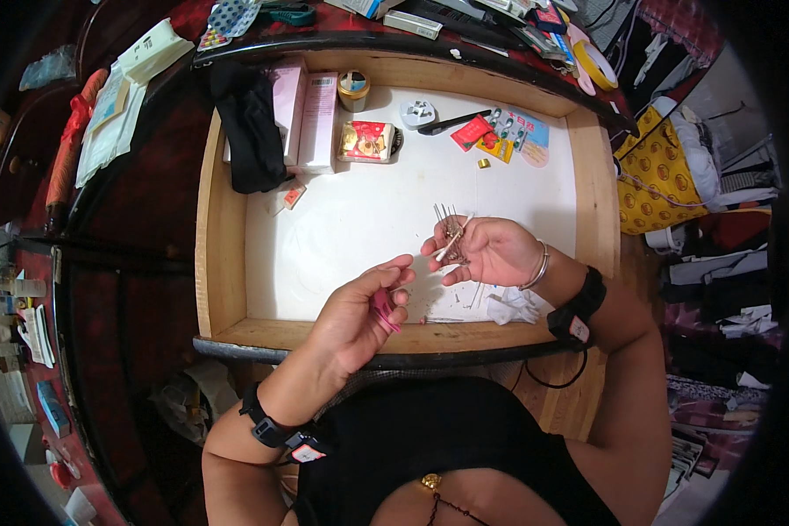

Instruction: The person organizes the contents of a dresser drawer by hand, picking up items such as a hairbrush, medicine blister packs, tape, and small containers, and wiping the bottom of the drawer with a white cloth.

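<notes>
Over the open wooden drawer (324, 245), my right hand (495, 250) is half curled, palm up. A cotton swab (447, 244) and a clump of thin pins and small metal bits lie across its fingers. My left hand (355, 316) has its fingers curled round a small pink item (384, 311); its kind is mostly hidden by the fingers. The two hands' fingertips face each other a short gap apart. Below my right hand, a crumpled white tissue (510, 305) and a few thin sticks and small bits lie near the drawer's front wall.
At the drawer's back are black cloth (247, 131), pink boxes (318, 123), a gold-lidded jar (353, 89), a red-and-gold box (366, 142), a white plug (418, 114) and colourful packets (497, 140). A cluttered dark tabletop (324, 39) lies beyond. A yellow bag (657, 175) stands at right.
</notes>
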